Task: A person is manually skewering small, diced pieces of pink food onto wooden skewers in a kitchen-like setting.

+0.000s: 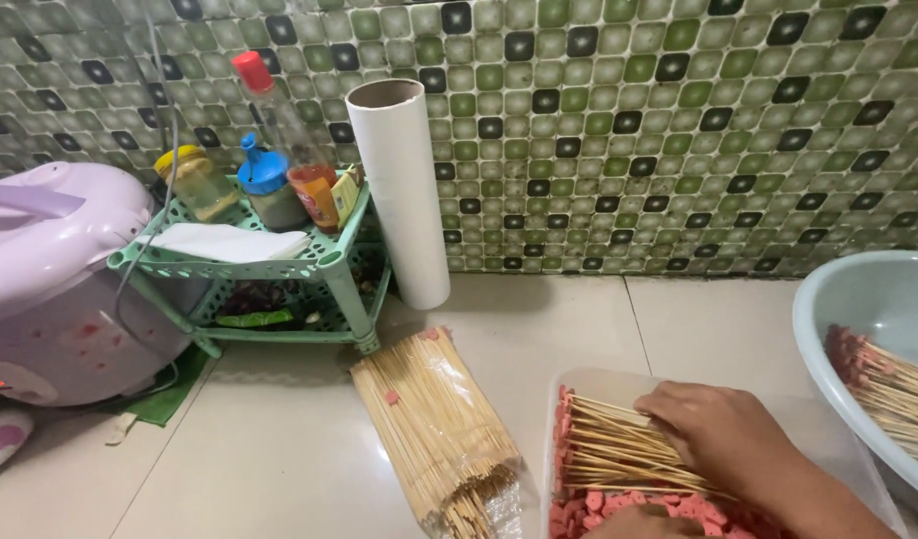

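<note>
My right hand (720,431) reaches in from the lower right and lies over a bundle of bamboo skewers (618,454), its fingers curled around their near ends. The skewers rest in a clear plastic tray (569,384) on top of pink sliced sausage pieces (618,502). A sliver of my left hand (633,523) shows at the bottom edge beside the pink pieces; whether it holds anything is hidden. A plastic bag of unused bamboo skewers (434,424) lies on the tiled counter just left of the tray.
A pale basin (828,319) at the right holds skewers loaded with pink pieces (893,384). A white cardboard tube (399,190) stands against the tiled wall. A green rack (329,262) carries bottles and a folded cloth. A lilac rice cooker (49,279) sits far left.
</note>
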